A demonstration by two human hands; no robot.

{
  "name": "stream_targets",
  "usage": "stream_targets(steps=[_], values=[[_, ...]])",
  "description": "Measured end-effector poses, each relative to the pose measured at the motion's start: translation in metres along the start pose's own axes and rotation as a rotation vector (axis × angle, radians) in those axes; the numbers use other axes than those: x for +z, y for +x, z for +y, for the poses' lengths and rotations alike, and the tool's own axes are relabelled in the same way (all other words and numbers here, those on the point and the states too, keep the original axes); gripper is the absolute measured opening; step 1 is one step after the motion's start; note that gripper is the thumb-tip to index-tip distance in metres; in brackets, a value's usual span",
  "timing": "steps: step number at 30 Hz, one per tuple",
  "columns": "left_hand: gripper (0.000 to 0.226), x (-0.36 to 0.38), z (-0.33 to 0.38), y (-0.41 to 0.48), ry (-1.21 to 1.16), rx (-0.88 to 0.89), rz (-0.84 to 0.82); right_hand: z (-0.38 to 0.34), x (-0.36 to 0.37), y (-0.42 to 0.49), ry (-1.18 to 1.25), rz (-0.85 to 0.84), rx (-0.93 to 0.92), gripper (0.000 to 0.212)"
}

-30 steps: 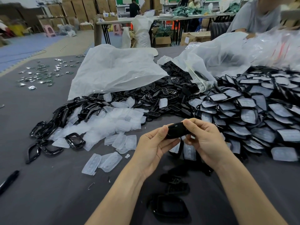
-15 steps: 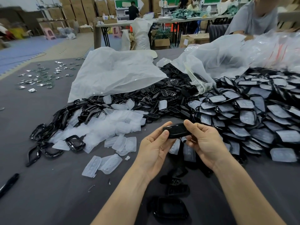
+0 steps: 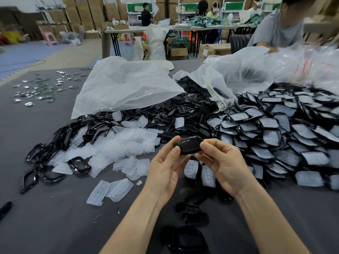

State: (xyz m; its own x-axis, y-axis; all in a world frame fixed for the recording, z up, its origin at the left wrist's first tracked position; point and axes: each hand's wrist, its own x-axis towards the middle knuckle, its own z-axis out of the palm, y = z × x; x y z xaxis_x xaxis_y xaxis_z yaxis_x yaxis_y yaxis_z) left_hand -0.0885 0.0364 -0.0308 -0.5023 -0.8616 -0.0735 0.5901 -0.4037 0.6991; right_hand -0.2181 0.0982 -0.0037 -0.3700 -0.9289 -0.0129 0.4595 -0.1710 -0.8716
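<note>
**Shell tipped up a little between two hands**

Since a second ago the black shell (image 3: 189, 145) has edged slightly to the person's left, and more of its glossy top now shows; the fingers that lay over it have drawn back to its right end. It is held in the air above the grey table (image 3: 55, 217), just in front of the heaps. The left hand (image 3: 165, 171) pinches its left end between thumb and fingertip. The right hand (image 3: 225, 162) holds the right end with curled fingers.

Just below the hands lie two translucent pads (image 3: 190, 168) and, nearer the person, another black shell (image 3: 185, 239). To the left a drift of loose clear pads (image 3: 117, 147) spreads beside black frames (image 3: 78, 165). To the right rises a large heap of black pieces with pads fitted (image 3: 284, 136). Behind these lie a white bag (image 3: 124, 88) and a clear bag (image 3: 238, 74), black parts spilling between them. Small metal parts (image 3: 36, 88) are scattered at the far left. A person in a grey shirt (image 3: 275, 32) sits across the table.
</note>
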Motion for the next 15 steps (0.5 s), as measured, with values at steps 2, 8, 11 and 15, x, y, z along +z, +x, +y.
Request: stream_targets(steps=[2,8,11,15], values=[[0.032,-0.002,-0.001,0.001,0.004,0.003,0.009,-0.001,0.0,0.001,-0.036,0.025,-0.033,0.008],[0.041,-0.001,-0.005,0.002,0.012,0.01,0.068,-0.008,-0.004,-0.001,-0.309,0.12,-0.084,0.008],[0.046,0.0,-0.006,0.004,-0.026,0.001,0.075,-0.03,-0.017,0.005,-0.416,0.273,-0.243,0.019],[0.042,0.0,-0.005,0.005,-0.014,-0.031,0.058,-0.075,-0.05,0.032,-1.153,0.563,-0.623,0.019]])
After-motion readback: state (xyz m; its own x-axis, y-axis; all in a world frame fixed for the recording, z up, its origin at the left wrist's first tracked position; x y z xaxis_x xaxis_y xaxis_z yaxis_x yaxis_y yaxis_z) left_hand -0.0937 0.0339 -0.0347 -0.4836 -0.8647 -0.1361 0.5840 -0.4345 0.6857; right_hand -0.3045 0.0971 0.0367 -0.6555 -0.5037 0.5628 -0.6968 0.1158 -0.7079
